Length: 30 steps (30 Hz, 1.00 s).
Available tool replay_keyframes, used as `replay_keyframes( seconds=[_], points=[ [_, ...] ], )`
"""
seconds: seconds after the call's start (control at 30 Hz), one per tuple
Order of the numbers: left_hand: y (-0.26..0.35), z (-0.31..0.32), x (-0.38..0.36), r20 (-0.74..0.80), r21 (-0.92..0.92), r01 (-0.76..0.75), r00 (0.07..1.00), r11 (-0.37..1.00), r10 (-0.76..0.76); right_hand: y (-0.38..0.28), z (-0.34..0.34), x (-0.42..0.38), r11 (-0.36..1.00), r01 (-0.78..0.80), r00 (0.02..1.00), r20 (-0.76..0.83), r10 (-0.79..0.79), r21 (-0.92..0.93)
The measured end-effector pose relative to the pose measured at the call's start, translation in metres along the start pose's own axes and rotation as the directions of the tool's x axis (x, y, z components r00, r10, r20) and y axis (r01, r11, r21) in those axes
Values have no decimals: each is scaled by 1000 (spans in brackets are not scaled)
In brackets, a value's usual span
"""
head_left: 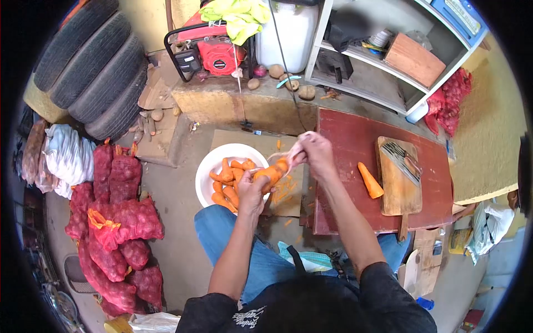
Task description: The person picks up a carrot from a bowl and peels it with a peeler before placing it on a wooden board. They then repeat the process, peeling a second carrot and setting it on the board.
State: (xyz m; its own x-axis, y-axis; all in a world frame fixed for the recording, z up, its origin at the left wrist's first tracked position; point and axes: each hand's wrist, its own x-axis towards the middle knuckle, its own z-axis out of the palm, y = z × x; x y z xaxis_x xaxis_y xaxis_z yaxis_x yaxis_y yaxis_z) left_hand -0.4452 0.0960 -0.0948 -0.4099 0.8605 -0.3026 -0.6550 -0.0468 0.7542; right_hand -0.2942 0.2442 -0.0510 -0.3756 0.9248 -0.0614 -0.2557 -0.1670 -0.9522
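My left hand [252, 194] is closed around an orange carrot [269, 176], just over the right rim of a white basin [203, 175]. At the carrot's far end is my right hand [315, 154], its fingers pinched on a pale pinkish thing [298, 154] whose kind I cannot make out. A thin pale loop shows beside it. Several orange carrots [225, 173] lie in the basin. Orange peelings [284, 191] are scattered on the cardboard [288, 207] under my hands.
A red table [344, 144] on the right bears one carrot [370, 180] and a wooden cutting board [394, 197] with a knife [411, 165] on it. Red net sacks [130, 219] and stacked tires [105, 69] stand left. A red machine [219, 58] sits on the ledge.
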Motion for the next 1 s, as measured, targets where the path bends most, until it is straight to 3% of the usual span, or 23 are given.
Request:
replay_keyframes(
  seconds=[0.03, 0.17, 0.27, 0.3, 0.4, 0.43, 0.53, 0.6, 0.63, 0.8, 0.87, 0.97, 1.0],
  points=[
    [0, 1, 1, 2, -40, 40, 999, 998, -40, -3, 6, -2, 999, -33, 998, 46, 33, -6],
    [-5, 2, 2, 20, -103, 63, 998, 993, -61, -14, -24, 19, 996, 8, 994, -111, 2, 87],
    [-7, -1, 4, 23, -152, 129, 992, 980, -127, -8, 3, 7, 999, -2, 1000, -13, 3, 50],
    [-4, 3, 3, -19, -161, 110, 993, 981, -114, -10, 10, 0, 998, -20, 998, 58, 23, -59],
    [-1, -5, 3, -3, -153, 89, 996, 984, -91, -13, -22, 28, 1000, -25, 980, -196, 24, -2],
    [0, -7, 3, -2, -154, 92, 996, 984, -93, -9, -47, 41, 997, 75, 977, -202, -66, 37],
    [0, -7, 2, -17, -169, 107, 994, 980, -111, -20, -49, 35, 993, 100, 991, -92, -95, 60],
    [3, 1, 3, -34, -156, 130, 990, 979, -137, -13, -20, 11, 995, 12, 1000, -8, -13, -97],
    [1, 2, 6, -20, -171, 145, 988, 975, -151, -19, -4, -1, 993, -31, 993, 114, 44, -111],
    [-7, -9, 7, 54, -148, 198, 980, 969, -192, -11, -50, 33, 991, 12, 990, -138, 7, 135],
    [-10, -11, 2, 30, -177, 224, 975, 958, -222, -8, -47, 31, 984, 59, 995, -93, -43, 167],
    [3, -3, 2, 9, -229, 239, 970, 944, -244, -7, -8, 2, 997, -47, 992, 111, 53, -57],
    [3, -4, 1, 36, -235, 250, 968, 939, -248, -2, -14, 7, 999, -47, 996, 73, 47, 1]
  ],
)
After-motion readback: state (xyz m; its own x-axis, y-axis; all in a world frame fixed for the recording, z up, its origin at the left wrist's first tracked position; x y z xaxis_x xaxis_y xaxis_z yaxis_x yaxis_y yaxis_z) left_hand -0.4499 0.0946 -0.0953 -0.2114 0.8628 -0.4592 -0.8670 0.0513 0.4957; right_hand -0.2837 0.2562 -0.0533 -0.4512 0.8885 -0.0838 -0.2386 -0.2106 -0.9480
